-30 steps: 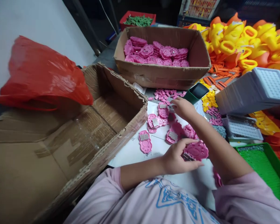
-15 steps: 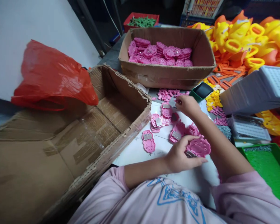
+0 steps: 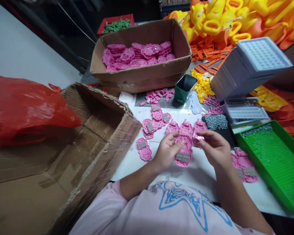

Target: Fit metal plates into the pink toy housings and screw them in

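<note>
My left hand is closed on a pink plastic casing, its inner side up and a grey metal plate at its near end. My right hand pinches a small pink plastic part just right of that casing; its exact shape is hard to make out. Beyond my hands a row of pink casings lies on the white work surface. More casings with grey plates lie to the left, one of them apart from the others. Small pink pieces are heaped at the back.
A cardboard box of stacked pink casings stands behind. An open carton with a red bag is at left. A green cup, white trays, a green tray and yellow duck-like toys fill the right.
My right hand has come back from near the green cup and small pink pieces, now with a small part. My left hand has moved slightly left with the casing. The view has shifted right.
</note>
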Tool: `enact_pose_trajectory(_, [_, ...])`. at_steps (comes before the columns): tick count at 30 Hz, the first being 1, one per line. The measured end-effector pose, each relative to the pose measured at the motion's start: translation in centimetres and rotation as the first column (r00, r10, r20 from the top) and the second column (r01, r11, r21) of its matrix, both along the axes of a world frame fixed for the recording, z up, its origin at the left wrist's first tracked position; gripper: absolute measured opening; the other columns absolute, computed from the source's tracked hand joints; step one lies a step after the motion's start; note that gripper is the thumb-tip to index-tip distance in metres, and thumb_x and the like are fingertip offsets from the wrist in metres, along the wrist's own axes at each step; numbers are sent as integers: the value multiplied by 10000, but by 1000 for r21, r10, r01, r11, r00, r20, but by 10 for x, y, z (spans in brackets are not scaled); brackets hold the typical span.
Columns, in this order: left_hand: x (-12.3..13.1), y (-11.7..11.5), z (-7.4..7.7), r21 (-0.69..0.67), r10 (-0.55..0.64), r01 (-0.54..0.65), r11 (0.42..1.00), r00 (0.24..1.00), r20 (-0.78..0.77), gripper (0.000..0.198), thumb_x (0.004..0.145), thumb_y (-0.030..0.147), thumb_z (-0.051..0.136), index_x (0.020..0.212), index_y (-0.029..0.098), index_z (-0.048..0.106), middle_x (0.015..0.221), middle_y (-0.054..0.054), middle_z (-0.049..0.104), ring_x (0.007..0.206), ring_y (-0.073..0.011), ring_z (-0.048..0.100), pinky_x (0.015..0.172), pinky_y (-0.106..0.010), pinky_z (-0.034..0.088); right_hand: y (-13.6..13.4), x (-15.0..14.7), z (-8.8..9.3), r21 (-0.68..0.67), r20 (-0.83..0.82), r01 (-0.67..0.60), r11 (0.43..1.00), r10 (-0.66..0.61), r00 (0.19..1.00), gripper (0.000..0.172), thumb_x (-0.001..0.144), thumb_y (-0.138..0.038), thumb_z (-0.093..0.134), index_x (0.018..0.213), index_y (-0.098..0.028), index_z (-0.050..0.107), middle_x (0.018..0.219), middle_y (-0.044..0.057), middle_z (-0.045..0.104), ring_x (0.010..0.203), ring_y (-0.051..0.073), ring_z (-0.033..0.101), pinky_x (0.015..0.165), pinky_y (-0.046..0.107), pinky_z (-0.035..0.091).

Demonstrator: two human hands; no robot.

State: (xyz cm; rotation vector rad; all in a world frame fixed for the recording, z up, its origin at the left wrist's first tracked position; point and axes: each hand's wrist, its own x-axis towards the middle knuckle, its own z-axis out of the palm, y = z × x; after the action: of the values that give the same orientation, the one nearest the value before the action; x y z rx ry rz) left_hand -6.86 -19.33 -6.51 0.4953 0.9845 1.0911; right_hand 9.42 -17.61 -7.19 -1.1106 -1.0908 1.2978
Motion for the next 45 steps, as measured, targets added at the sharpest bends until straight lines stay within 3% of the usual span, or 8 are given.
enact_pose_trajectory(3, [-1, 1, 5, 43, -58, 61, 997, 997, -54, 360, 711, 377, 761, 896, 133, 572, 696, 9, 627, 572, -73, 558, 575, -193, 448, -5, 3, -10, 107, 200, -36, 994, 14, 980, 252, 715, -218, 730, 964, -232, 692, 898, 39, 703, 743, 126, 656, 641, 246, 564])
enact_pose_trajectory(8, [1, -4, 11, -4, -133, 134, 991, 977, -166, 375, 721, 421, 742, 910, 123, 614, 712, -13, 640, 574, -88, 556, 558, -202, 441, -8, 8, -8, 157, 271, -45, 987, 1, 962, 328, 818, -184, 616, 1133, -276, 617, 985, 42, 709, 780, 125, 676, 653, 241, 569])
enact_pose_trajectory(11, [3, -7, 12, -37, -127, 122, 992, 967, -220, 428, 712, 423, 749, 988, 123, 620, 846, -56, 672, 686, -118, 602, 640, -224, 472, -6, 8, -2, 360, 439, -128, 924, -46, 898, 303, 787, -119, 633, 1047, -273, 651, 977, 32, 687, 902, 130, 657, 789, 253, 552])
enact_pose_trajectory(16, [4, -7, 10, 31, -136, 146, 989, 968, -212, 400, 741, 443, 718, 989, 147, 614, 808, -29, 646, 701, -109, 577, 669, -221, 468, -2, 4, 1, 528, 582, -263, 807, -119, 805, 282, 780, -60, 599, 1012, -214, 639, 937, 48, 639, 884, 116, 630, 769, 222, 537])
enact_pose_trajectory(23, [2, -6, 3, 74, -134, 155, 985, 963, -233, 293, 817, 420, 643, 940, 154, 636, 741, -5, 595, 654, -91, 517, 636, -205, 437, -1, 8, 0, 560, 652, -324, 762, -164, 740, 331, 763, -73, 626, 1061, -217, 615, 953, 68, 637, 871, 142, 630, 760, 266, 544])
enact_pose_trajectory(33, [3, -8, 6, 77, -180, 204, 976, 953, -244, 296, 833, 402, 627, 982, 147, 623, 808, -28, 624, 714, -107, 530, 679, -213, 431, -2, 1, -1, 608, 626, -307, 733, -204, 753, 301, 755, -60, 625, 1018, -207, 624, 906, 68, 632, 847, 154, 611, 753, 300, 533])
enact_pose_trajectory(38, [2, -10, 2, 100, -125, 148, 984, 970, -209, 334, 823, 454, 626, 954, 149, 591, 783, -26, 616, 698, -112, 538, 661, -215, 428, -4, 2, -3, 604, 636, -338, 722, -182, 749, 321, 751, -61, 629, 1039, -203, 624, 926, 74, 657, 871, 165, 623, 773, 322, 527])
enact_pose_trajectory(45, [-4, -15, 5, 203, -96, 189, 961, 913, -395, 324, 883, 476, 526, 815, 160, 547, 659, 19, 491, 597, -86, 428, 585, -199, 366, -8, 0, 6, 684, 565, -341, 645, -173, 807, 341, 730, -80, 658, 1042, -208, 607, 857, 63, 668, 815, 164, 622, 708, 324, 536])
